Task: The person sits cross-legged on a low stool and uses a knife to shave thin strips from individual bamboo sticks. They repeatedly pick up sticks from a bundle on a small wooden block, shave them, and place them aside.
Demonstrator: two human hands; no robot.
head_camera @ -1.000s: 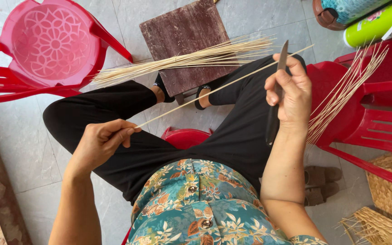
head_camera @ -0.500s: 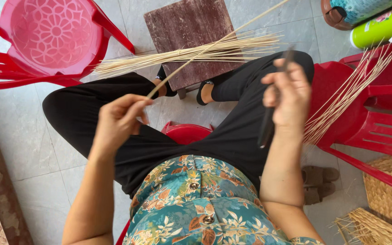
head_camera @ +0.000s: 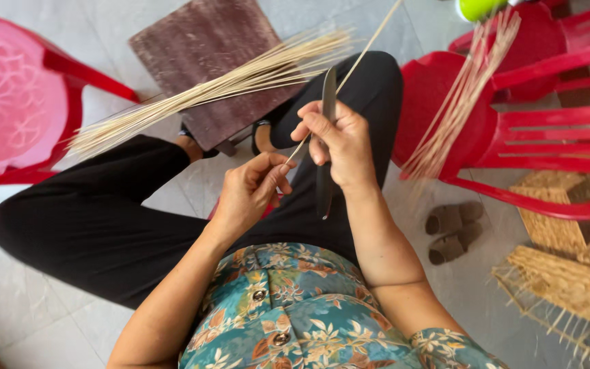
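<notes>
I sit with black trousers and a flowered shirt in the head view. My left hand (head_camera: pixel 250 188) pinches the near end of a long thin bamboo stick (head_camera: pixel 362 53) that runs up and to the right. My right hand (head_camera: pixel 336 140) grips a long dark knife (head_camera: pixel 326 147) held upright, its blade against the stick just above my left fingers. The two hands are close together over my lap. A bundle of pale bamboo sticks (head_camera: pixel 220 85) lies across my left knee and a brown wooden block (head_camera: pixel 206 41).
A pink plastic chair (head_camera: pixel 8 102) stands at the left. A red plastic chair (head_camera: pixel 513 130) at the right carries more thin sticks (head_camera: pixel 462 96). Brown sandals (head_camera: pixel 452 229) lie on the tiled floor, with woven baskets (head_camera: pixel 568 273) at the lower right. A green bottle (head_camera: pixel 479 8) shows at the top.
My left hand has moved right along the stick until it meets my right hand. The stick has swung from nearly level to steeply upward. The view has shifted closer.
</notes>
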